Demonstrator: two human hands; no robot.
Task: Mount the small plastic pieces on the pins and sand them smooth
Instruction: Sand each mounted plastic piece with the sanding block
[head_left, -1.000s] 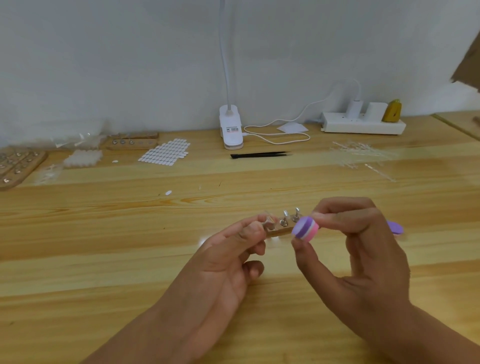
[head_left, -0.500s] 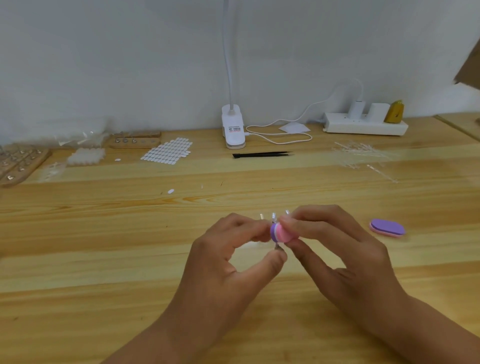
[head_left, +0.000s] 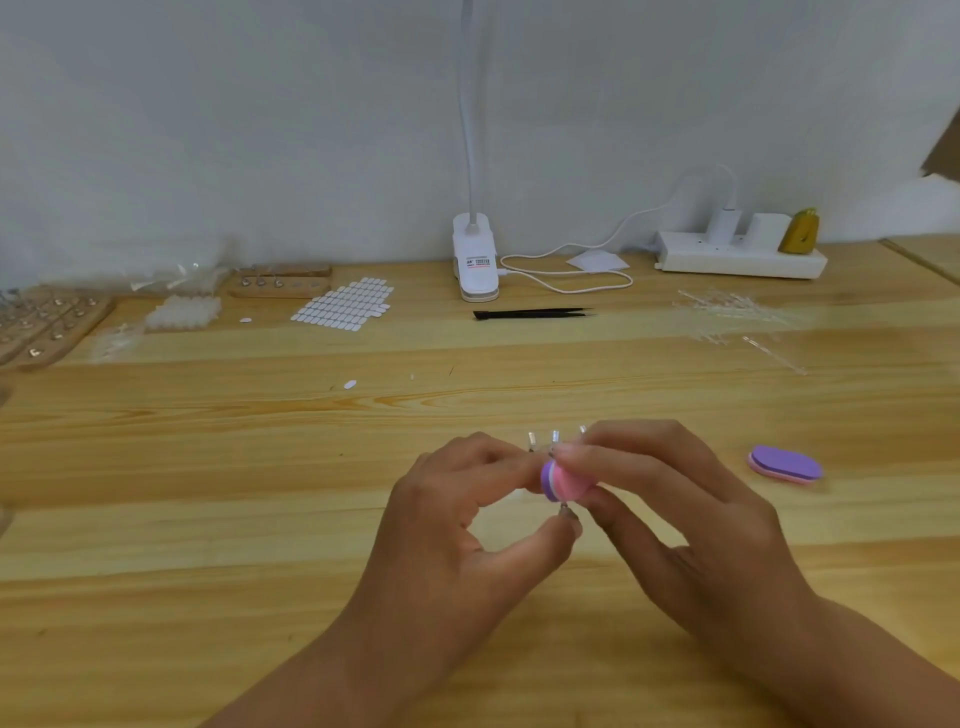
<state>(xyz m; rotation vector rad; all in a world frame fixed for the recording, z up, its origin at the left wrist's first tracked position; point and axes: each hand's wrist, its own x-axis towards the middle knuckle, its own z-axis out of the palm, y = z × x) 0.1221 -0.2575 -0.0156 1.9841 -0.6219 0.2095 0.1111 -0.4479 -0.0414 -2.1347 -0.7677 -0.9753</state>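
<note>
Bench (head_left: 208, 467) runs back to the wall; left hand (head_left: 457, 525) and right hand (head_left: 675, 519) meet at front centre; sanding block (head_left: 563, 480) sits in the right fingertips, between the two hands; pins (head_left: 555, 436) in the left fingers, tips just behind the block; second sanding block (head_left: 785, 464) lies on the bench right of the right hand, apart; tweezers (head_left: 532, 313) lie behind the hands; lamp base (head_left: 475, 260) behind the tweezers, at the wall; power strip (head_left: 737, 260) right of it; sheet of small pieces (head_left: 343, 309) left of the tweezers; pin boards (head_left: 47, 327) at far left.
</note>
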